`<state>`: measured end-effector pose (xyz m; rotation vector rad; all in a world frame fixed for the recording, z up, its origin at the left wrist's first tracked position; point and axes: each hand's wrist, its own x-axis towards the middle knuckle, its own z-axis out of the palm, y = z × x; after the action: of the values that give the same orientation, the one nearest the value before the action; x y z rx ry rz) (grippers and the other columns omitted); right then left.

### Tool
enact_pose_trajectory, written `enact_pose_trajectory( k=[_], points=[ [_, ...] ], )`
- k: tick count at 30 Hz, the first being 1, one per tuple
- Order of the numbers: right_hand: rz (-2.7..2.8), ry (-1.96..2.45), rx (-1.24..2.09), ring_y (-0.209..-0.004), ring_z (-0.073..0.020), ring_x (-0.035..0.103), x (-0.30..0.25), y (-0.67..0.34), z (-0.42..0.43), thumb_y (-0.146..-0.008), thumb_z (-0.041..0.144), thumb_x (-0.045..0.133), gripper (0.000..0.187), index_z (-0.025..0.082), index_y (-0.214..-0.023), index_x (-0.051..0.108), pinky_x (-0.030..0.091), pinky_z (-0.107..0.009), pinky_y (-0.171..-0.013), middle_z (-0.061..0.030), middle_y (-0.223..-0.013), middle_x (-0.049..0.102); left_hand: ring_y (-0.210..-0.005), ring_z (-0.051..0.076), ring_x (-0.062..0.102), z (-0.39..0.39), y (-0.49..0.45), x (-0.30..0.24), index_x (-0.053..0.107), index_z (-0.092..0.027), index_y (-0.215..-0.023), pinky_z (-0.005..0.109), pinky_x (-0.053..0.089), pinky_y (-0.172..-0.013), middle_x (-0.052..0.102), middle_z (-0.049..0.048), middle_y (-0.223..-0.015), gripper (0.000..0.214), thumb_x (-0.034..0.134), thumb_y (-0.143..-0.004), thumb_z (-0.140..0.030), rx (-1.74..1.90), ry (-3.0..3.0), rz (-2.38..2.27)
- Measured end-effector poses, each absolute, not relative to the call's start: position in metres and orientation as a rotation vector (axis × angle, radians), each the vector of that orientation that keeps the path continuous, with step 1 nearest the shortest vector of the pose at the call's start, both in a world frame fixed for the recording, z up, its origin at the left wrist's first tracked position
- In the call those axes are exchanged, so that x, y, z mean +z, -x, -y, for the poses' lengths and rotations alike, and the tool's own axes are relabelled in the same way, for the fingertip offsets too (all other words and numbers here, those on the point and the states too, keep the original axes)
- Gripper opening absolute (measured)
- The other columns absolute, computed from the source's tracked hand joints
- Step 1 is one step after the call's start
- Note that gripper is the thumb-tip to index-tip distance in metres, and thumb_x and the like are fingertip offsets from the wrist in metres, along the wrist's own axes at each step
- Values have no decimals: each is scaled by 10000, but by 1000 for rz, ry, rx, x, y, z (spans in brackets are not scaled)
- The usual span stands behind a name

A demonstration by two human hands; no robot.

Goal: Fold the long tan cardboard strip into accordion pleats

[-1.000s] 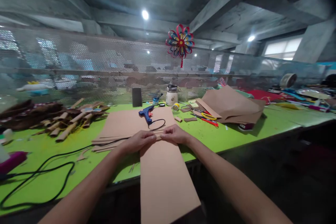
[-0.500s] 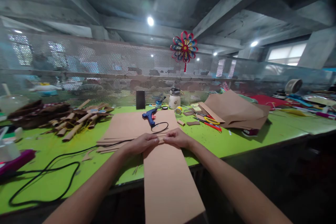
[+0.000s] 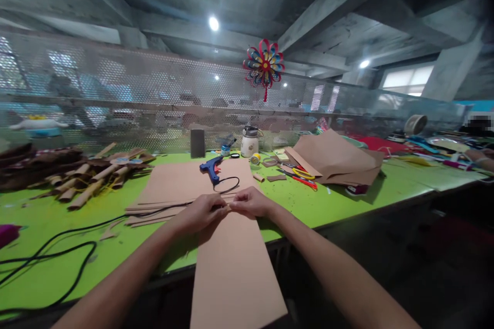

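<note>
A long sheet of brown kraft paper (image 3: 235,267) runs from the table edge down toward me. Both hands pinch its far end, where the edge looks folded or rolled over. My left hand (image 3: 206,211) is closed on that edge, fingertips close to those of my right hand (image 3: 250,201), which grips it from the other side. Just beyond them lies a stack of brown paper sheets (image 3: 170,180). A blue glue gun (image 3: 211,168) with a red trigger rests on the stack, its black cord (image 3: 154,212) trailing left under my left hand.
On the green table (image 3: 297,205), rolled paper tubes (image 3: 92,180) lie left. Scissors (image 3: 303,174) and a crumpled paper pile (image 3: 335,157) are to the right. A white jar (image 3: 250,143) stands behind the stack, before a perforated metal screen (image 3: 162,92). Another person's arm shows far right.
The view has turned a little to the right, so things sit further left. My hands have drawn closer together along the paper's edge, still pinching it.
</note>
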<state>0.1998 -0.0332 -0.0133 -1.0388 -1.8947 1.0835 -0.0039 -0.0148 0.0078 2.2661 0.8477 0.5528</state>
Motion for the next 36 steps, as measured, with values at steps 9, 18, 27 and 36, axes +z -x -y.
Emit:
enact_pose_trajectory(
  k=[9,18,27,36],
  points=[
    [1980,1012,1070,-524,-65,384,-5,-203,36,-717,490,624,390,104,-672,592,301,-190,-481,27,-574,479,-636,133,463,11,7,8,599,-151,-724,228,344,-579,554,24,-683,315,494,-809,-435,427,-2373,-799],
    [1987,999,1033,-520,-65,365,-6,-203,38,-743,467,606,371,107,-654,597,291,-192,-481,33,-555,455,-608,116,408,13,6,12,546,-147,-678,232,336,-584,478,1,-632,357,527,-784,-488,396,-2232,-730],
    [2038,900,1017,-644,-104,477,-9,-203,36,-767,436,594,371,85,-848,683,388,-213,-619,-22,-709,587,-620,116,418,13,6,10,548,-141,-722,225,342,-596,476,2,-651,375,508,-790,-508,394,-2244,-733],
    [2021,961,1044,-577,-81,417,-12,-203,33,-763,470,586,388,90,-785,661,338,-193,-535,4,-633,517,-683,133,468,15,2,8,584,-137,-788,226,358,-627,550,15,-730,339,480,-817,-458,437,-2344,-789]
  ],
)
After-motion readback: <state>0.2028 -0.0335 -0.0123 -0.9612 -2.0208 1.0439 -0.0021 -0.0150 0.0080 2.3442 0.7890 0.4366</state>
